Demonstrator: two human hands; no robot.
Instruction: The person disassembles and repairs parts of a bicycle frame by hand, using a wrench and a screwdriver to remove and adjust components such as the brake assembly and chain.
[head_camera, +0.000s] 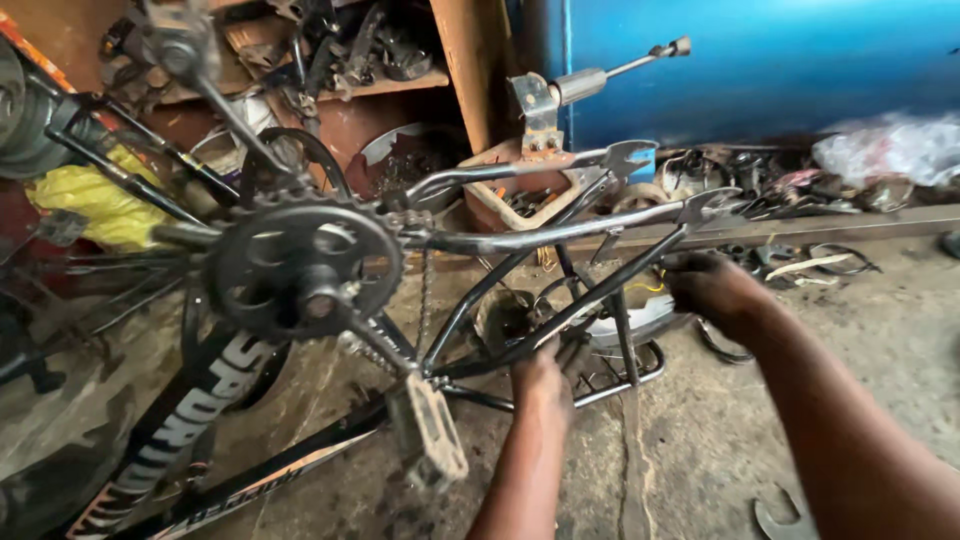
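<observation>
A black bicycle frame (520, 240) stands upside down on the concrete floor, with no rear wheel between its rear fork ends (630, 157). Its dark chainring (300, 262) and pedal (430, 430) are close to the camera, and a chain (425, 300) hangs loose from the ring. My left hand (542, 375) is closed around a frame tube low down, beside a black rear rack (615, 375). My right hand (712, 288) reaches behind the seat stay, fingers curled on something I cannot make out.
A spanner (785, 515) lies on the floor at the lower right. Scattered metal parts and rings (800, 262) litter the ground by a blue wall (760, 60). Wooden shelves (400, 85) hold greasy parts. A yellow bag (95, 205) sits at the left.
</observation>
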